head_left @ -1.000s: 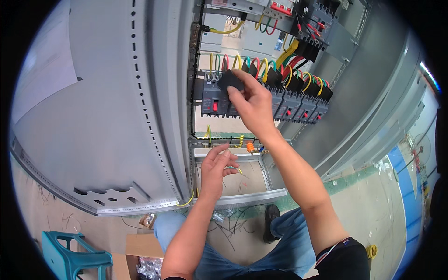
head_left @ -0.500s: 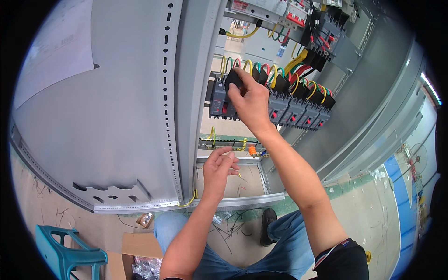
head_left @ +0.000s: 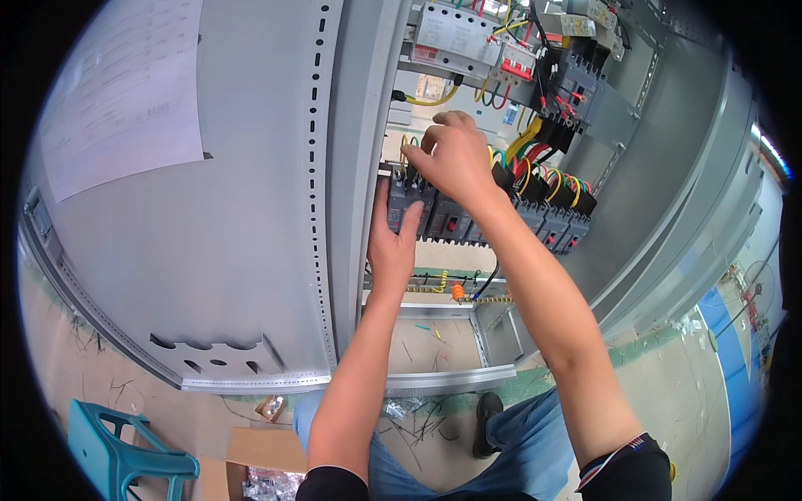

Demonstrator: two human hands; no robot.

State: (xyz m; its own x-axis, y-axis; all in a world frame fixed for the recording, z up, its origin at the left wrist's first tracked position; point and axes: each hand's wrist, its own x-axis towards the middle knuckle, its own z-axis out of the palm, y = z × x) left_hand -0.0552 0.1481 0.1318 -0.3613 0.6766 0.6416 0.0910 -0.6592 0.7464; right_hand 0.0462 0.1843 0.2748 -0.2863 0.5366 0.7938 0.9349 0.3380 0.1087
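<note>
A row of dark grey circuit breakers (head_left: 452,224) with red toggles is mounted across an open metal cabinet. My left hand (head_left: 393,252) grips the leftmost breaker (head_left: 407,205), fingers along its left side and thumb over its front. Just above, my right hand (head_left: 458,159) is bent with curled fingers at that breaker's top terminals, beside thin yellow and green wires (head_left: 405,144). Whatever its fingertips hold is hidden behind the hand. Black terminal covers (head_left: 535,185) and looped coloured wires top the breakers farther right.
A large cabinet door (head_left: 242,225) with a paper sheet (head_left: 125,100) stands at left. White modules (head_left: 455,37) and a red-switched breaker (head_left: 516,63) sit above. An orange insulator (head_left: 458,292) is low in the cabinet. A teal stool (head_left: 125,455) and cardboard box (head_left: 266,449) are on the floor.
My left hand has risen from the cabinet's lower part to the leftmost breaker. The black cover in my right hand's fingers is no longer visible. The view has shifted slightly.
</note>
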